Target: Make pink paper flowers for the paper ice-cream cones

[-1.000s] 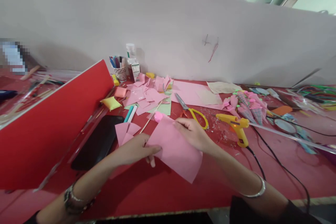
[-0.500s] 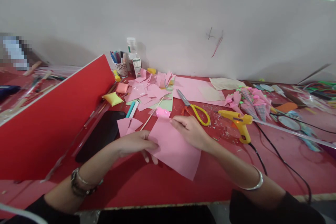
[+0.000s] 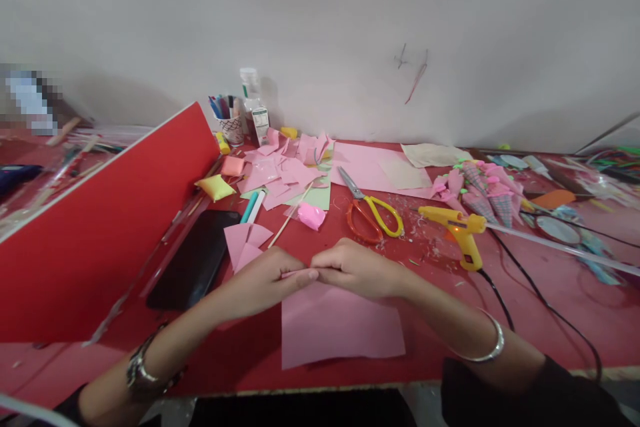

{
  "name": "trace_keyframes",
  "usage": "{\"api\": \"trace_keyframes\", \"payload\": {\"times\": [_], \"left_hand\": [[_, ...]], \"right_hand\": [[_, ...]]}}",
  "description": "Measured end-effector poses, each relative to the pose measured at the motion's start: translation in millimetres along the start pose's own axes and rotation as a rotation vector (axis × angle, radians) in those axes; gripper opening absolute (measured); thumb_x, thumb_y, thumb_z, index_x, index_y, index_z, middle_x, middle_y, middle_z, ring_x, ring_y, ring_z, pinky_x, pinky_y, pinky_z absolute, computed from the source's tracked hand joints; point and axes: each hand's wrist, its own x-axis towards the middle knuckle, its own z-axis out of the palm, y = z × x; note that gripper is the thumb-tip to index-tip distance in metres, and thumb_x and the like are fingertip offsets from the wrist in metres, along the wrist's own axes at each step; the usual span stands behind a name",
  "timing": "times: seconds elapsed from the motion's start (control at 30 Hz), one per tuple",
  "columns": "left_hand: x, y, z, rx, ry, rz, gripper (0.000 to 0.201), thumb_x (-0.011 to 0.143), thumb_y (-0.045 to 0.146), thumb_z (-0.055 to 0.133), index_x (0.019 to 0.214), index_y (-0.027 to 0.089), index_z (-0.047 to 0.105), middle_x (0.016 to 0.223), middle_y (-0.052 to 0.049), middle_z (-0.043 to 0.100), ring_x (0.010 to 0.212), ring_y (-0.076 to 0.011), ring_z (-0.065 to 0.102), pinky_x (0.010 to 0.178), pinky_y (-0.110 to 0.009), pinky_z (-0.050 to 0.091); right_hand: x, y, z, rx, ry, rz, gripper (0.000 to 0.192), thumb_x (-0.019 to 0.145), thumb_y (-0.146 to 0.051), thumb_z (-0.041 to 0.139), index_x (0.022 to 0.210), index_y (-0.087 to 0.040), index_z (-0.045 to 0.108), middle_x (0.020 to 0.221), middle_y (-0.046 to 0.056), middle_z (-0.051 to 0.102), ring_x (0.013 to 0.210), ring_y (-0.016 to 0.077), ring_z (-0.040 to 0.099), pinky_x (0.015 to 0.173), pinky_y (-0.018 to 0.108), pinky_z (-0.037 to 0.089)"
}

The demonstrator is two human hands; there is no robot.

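In the head view, the left hand and the right hand are meeting over the red tabletop, fingertips touching or nearly so. Both are gripping the upper edge of a pink paper sheet: the left is pinching it between thumb and fingers, and the right is closing curled fingers over it. The sheet is hanging towards the near edge of the tabletop, its lower part spreading out below the hands.

Just beyond the hands, a bright pink packet is lying beside a thin stick. Scissors with one yellow and one orange handle are resting past the right hand, and a yellow glue gun is lying farther right, its small light glowing. Pink paper cones are piling up behind it. On the left, cut pink pieces are lying just past the left hand, next to a dark phone-like slab. A red board is leaning at an angle farther left.
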Motion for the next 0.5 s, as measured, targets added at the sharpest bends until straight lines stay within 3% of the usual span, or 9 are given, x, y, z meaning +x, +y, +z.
{"api": "trace_keyframes", "payload": {"times": [0.13,0.3,0.5], "left_hand": [[-3.2,1.0,2.6,0.149,0.069,0.000,0.039,0.083,0.038,0.026,0.050,0.018,0.028,0.047,0.005,0.026,0.044,-0.0079,0.025,0.042,-0.023,0.018],[-10.2,-1.9,-0.2,0.260,0.107,-0.016,0.042,0.085,0.037,0.025,0.049,0.017,0.033,0.046,0.004,0.038,0.044,-0.0088,0.032,0.045,-0.023,0.023],[-18.1,-9.5,-10.3,0.280,0.110,-0.037,0.041,0.084,0.037,0.025,0.049,0.018,0.033,0.047,0.003,0.039,0.045,-0.0092,0.032,0.045,-0.022,0.024]], "right_hand": [[-1.4,-3.3,-2.7,-0.102,-0.019,0.023,0.030,0.086,-0.026,0.039,0.058,-0.016,0.040,0.050,-0.007,0.031,0.044,0.0043,0.030,0.049,0.019,0.022],[-11.7,-3.4,-10.4,-0.304,-0.058,0.128,0.029,0.087,-0.030,0.036,0.065,-0.016,0.049,0.055,-0.003,0.045,0.050,0.0072,0.036,0.052,0.022,0.023],[-36.7,9.1,-25.4,-0.446,-0.034,0.216,0.036,0.088,-0.031,0.032,0.063,-0.016,0.053,0.052,-0.001,0.049,0.049,0.0095,0.041,0.050,0.022,0.025]]}}
